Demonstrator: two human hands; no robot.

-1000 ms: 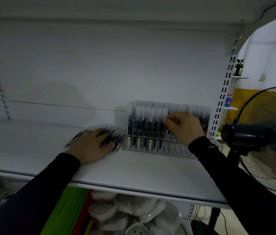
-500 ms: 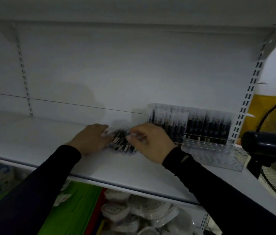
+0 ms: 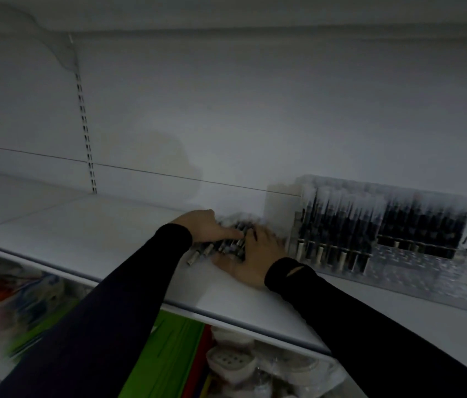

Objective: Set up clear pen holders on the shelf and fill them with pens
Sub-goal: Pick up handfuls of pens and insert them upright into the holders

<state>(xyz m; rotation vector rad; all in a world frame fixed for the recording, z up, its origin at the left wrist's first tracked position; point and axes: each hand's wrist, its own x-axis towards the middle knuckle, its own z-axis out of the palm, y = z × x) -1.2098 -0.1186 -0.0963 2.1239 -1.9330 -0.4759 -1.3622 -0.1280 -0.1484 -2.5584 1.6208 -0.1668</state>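
Both hands crowd a loose heap of pens (image 3: 226,245) on the shelf (image 3: 88,225): left hand (image 3: 206,226) rests on it, right hand (image 3: 251,258) cups its near side; whether either actually grips, I cannot tell. At three o'clock stands the clear pen holder (image 3: 384,239), partly filled. Pens look light, stiff, apt to roll; pinch mid-barrel.

The loose pens (image 3: 222,246) lying on the shelf (image 3: 106,234) are smeared by motion, so their count cannot be told, and the left hand (image 3: 205,225) and right hand (image 3: 251,261) cover much of the pile. The clear pen holder (image 3: 384,239) is blurred too; its right end is cut off by the picture's edge. Goods under the shelf (image 3: 235,360) are too blurred to name.
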